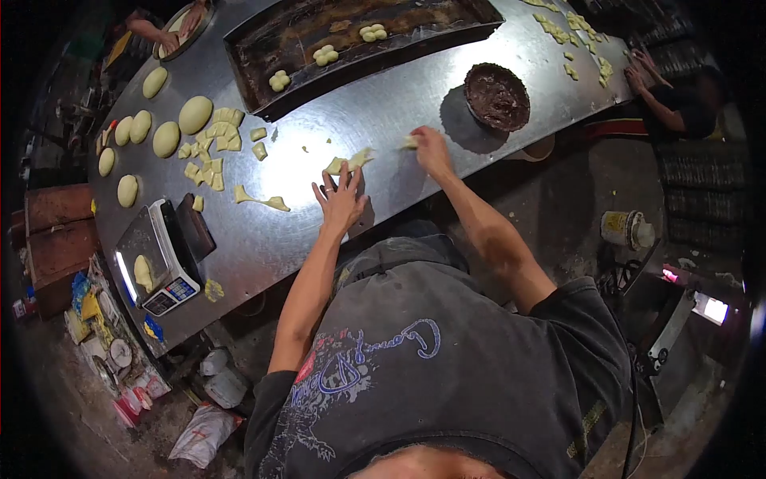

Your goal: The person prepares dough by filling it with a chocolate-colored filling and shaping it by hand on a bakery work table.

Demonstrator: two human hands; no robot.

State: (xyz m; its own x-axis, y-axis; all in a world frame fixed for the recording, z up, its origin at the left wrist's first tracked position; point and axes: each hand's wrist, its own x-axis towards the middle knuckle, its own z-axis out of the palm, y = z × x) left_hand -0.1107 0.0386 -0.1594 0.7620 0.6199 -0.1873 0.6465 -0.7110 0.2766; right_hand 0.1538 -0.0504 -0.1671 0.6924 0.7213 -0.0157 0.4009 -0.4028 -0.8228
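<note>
My left hand (341,206) is spread on the metal table, its fingertips on a torn piece of pale yellow dough (361,156). To its right, my right hand (432,152) is closed around a small dough piece (409,143), which is slightly blurred. Beyond that hand stands a round bowl (497,97) with a dark brown filling inside. A stretched strip of dough (262,199) lies left of my left hand, close to a cluster of cut dough pieces (225,132).
Along the back sits a dark baking tray (271,100) with several dough clusters. Large dough balls (196,115) and a digital scale (163,259) occupy the left side. Other people's hands (179,36) work at the far left, and another person's arm (658,100) reaches in at right.
</note>
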